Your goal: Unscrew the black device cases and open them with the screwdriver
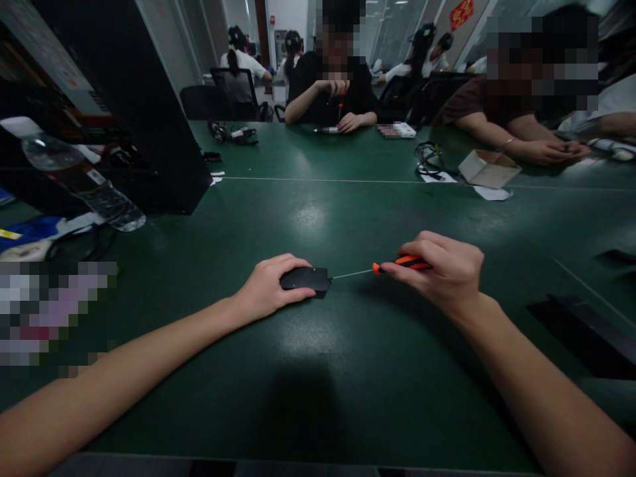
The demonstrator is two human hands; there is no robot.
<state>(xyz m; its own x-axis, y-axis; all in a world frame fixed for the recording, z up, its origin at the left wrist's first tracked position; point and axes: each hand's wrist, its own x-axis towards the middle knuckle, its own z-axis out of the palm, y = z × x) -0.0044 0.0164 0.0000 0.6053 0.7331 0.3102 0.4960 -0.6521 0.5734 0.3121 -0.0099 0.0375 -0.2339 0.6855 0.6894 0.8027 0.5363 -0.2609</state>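
Note:
On the green table lies a small black box-shaped device (307, 281), its exact kind not clear. My left hand (271, 285) grips it from the left, thumb along the near side and fingers over the far side. In my right hand (440, 265) is a screwdriver (410, 262) with an orange and black handle, the fingers wrapped round it. Its thin metal shaft points left, nearly level, and the tip meets the right end of the black device. Whether the tip sits in a screw is too small to tell.
A plastic bottle (84, 175) leans at the left beside a dark upright panel (149, 112). Across the table (308, 371) a person (330, 86) holds another screwdriver. A beige box (489, 169) and a cable bundle (430, 159) lie far right; a black flat object (591, 331) lies near right.

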